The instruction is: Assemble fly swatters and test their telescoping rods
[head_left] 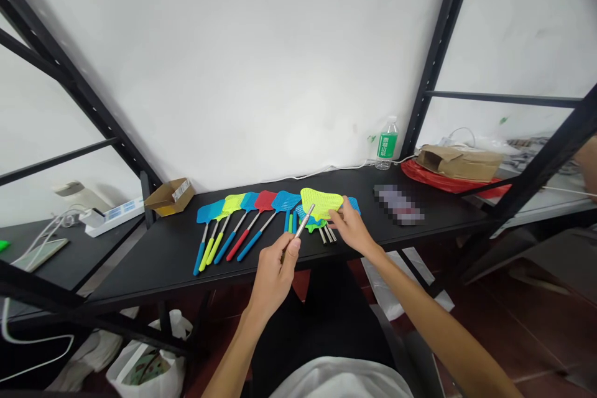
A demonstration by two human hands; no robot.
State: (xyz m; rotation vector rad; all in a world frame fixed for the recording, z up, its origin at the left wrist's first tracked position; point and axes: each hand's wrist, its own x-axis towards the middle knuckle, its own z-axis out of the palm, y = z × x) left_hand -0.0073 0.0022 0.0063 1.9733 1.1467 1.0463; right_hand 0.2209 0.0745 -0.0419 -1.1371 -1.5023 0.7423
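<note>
On my black shelf (163, 261), the open cardboard box (170, 196) seems empty from here; bare surface separates it from the swatters. My right fingers (344, 219) pinch the yellow-green swatter head (321, 204) above the pile; my left hand (278, 264) closes round the metal rod (305, 221).

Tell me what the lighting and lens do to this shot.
Head view: soft brightness spreads over the middle of the wall, while the floor sits dim; the metal rod in the left hand catches a glint; the wide lens appears to splay the left post and right post outward; a pixelated patch hides one item on the table.
</note>
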